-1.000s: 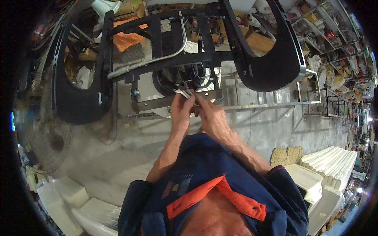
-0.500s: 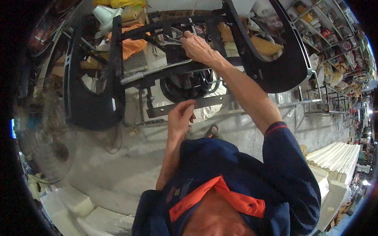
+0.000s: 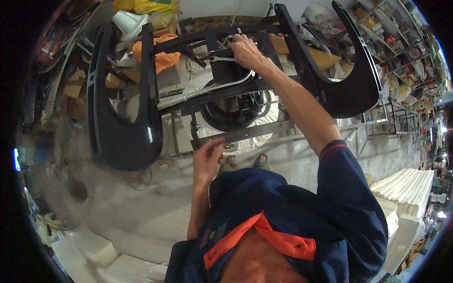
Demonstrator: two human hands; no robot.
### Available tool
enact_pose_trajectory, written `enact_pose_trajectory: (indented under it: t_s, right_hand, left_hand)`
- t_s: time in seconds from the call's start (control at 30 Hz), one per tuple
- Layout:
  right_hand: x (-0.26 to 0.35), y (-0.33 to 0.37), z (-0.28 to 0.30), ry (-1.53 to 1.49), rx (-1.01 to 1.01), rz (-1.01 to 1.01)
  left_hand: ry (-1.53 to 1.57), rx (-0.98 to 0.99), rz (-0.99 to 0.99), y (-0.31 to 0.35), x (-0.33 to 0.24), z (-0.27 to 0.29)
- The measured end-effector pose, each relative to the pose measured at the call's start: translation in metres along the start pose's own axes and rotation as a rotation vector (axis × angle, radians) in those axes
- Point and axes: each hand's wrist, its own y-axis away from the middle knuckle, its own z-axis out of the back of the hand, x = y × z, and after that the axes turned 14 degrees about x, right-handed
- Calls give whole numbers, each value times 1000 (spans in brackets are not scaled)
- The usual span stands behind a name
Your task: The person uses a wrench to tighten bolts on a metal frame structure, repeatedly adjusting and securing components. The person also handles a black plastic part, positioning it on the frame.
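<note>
A black metal frame with two large curved side pieces stands in front of me. My right hand is closed at the frame's far crosspiece, around a silver wrench whose jaw end points left. Beneath that hand, a thin metal rod sticks up past the crosspiece. My left hand is lower and nearer, its fingers curled and pressed together at the near edge of a flat metal bar with holes. What those fingers hold, if anything, is hidden. A black round wheel-like part shows below the frame.
A wire-caged fan stands at the left. White foam blocks lie at the lower left, and long white pieces are stacked at the right. Shelves crowd the far right. Orange cloth and boxes lie behind the frame.
The frame sits slightly further right and lower in view. My right hand has shifted right with the wrench. My left hand has slid left along the bar and down.
</note>
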Motion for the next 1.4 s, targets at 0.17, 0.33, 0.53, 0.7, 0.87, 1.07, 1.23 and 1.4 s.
enact_pose_trajectory:
  t_s: [0.17, 0.33, 0.53, 0.7, 0.87, 1.07, 1.23, 1.4]
  right_hand:
    - [7, -6, -6, 113, 10, -16]
    - [4, -1, -5, 57, -109, -15]
    - [45, 47, 52, -354, -355, -39]
    - [81, 214, 98, -923, -69, -144]
    - [37, 367, 16, -1692, 210, -634]
    - [-17, 362, -114, -1662, -177, -919]
    - [-74, 262, -175, -1563, -259, -623]
    - [-117, 182, -241, -1345, -357, -382]
  left_hand:
    - [-43, 19, 1, 7, -3, 10]
    - [-51, 46, 21, 15, 9, 20]
    - [-137, 222, 175, 20, 23, 31]
    - [-385, 246, 324, 12, 72, 40]
    - [-502, 223, 402, 3, 108, 40]
    - [-489, 179, 427, -5, 109, -1]
    - [-546, 52, 509, 27, 110, -40]
    - [-479, -131, 562, 94, 163, -87]
